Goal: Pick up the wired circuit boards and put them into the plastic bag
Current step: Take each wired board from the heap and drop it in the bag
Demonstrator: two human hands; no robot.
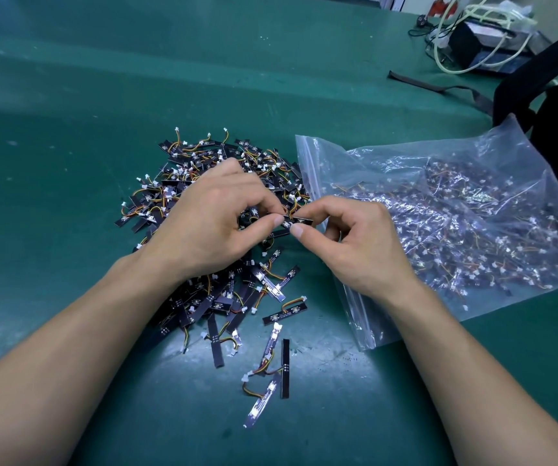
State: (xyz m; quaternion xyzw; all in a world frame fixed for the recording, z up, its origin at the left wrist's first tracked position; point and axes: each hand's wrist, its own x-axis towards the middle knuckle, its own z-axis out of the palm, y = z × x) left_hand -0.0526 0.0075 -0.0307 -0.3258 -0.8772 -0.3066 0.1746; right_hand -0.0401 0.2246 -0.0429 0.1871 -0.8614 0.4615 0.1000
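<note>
**A:** Are both grips on one piece?

**B:** Yes. The left grip (210, 223) and the right grip (354, 243) each pinch an end of one wired circuit board (304, 220), held over the pile (203, 169) in the middle of the table (69, 112). I'd free its wire first, then feed it into the plastic bag (472, 196) toward the right edge.

**A:** Any obstacles?

**B:** I can't tell whether the bag's mouth is open. Stray boards (285, 364) lie toward the near edge, and a black backpack (556, 95) crowds the bag.
</note>
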